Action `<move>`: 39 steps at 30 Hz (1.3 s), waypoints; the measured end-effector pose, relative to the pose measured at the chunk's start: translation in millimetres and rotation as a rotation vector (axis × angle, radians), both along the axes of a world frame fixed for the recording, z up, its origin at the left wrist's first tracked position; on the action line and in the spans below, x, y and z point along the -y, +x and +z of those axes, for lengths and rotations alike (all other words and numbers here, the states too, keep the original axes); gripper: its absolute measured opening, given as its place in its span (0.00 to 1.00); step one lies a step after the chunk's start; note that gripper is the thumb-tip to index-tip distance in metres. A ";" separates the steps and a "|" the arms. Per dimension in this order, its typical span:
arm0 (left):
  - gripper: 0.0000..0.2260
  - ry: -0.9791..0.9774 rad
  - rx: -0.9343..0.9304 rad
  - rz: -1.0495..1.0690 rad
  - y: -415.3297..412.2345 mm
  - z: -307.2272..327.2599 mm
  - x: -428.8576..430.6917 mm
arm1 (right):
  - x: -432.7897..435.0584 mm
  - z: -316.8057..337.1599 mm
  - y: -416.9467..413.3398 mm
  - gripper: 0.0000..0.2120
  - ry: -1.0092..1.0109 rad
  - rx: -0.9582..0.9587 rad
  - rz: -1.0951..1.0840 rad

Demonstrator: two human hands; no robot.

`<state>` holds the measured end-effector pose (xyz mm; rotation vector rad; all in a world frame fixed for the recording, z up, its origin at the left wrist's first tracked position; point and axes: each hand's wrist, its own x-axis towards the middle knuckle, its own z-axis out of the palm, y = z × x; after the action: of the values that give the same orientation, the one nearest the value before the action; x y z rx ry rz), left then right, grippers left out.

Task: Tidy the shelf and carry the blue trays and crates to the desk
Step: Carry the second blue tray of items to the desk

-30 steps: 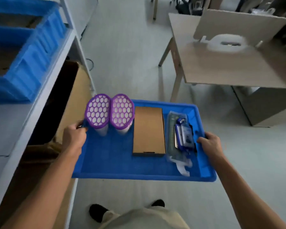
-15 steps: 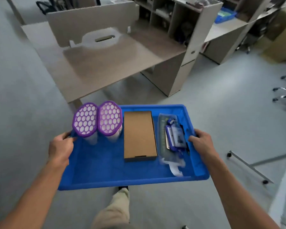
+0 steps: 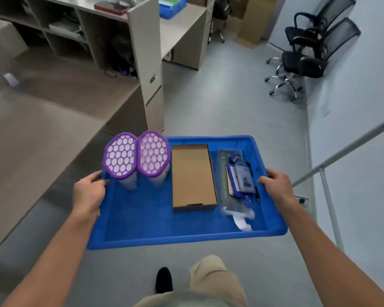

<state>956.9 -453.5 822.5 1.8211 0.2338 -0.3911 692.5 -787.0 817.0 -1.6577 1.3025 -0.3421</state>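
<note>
I carry a blue tray (image 3: 155,227) level in front of me over the floor. My left hand (image 3: 88,193) grips its left rim and my right hand (image 3: 275,186) grips its right rim. In the tray stand two white cups with purple honeycomb lids (image 3: 138,155) at the far left, a brown cardboard box (image 3: 193,176) lies in the middle, and a clear bag with a blue ID badge holder (image 3: 238,178) lies at the right. The beige desk (image 3: 42,120) spreads out to my left.
A beige divider with shelves (image 3: 142,52) stands ahead beyond the desk. A second desk behind it holds another blue tray (image 3: 172,5). Two black office chairs (image 3: 306,56) are at the far right. A metal shelf frame (image 3: 328,173) runs along my right.
I have turned right, away from the shelf, with the tray in both hands. The desk has slid from ahead to my left, and the office chairs have come into view.
</note>
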 end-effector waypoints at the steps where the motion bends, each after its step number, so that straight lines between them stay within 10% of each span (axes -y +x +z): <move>1: 0.18 0.007 -0.001 -0.028 18.8 1.3 26.7 | 20.5 0.2 9.2 0.11 -0.006 -0.003 -0.022; 18: 0.17 -0.068 -0.116 -0.064 304.3 -26.2 483.6 | 465.5 11.1 264.1 0.07 -0.016 0.002 -0.075; 39: 0.18 0.078 -0.027 0.296 727.1 -71.3 829.2 | 892.3 5.3 814.0 0.07 -0.052 0.017 0.237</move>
<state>1684.0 -1282.7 751.2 1.8240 0.5361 -0.2005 1506.5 -1679.4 822.3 -1.8270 1.0780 -0.2492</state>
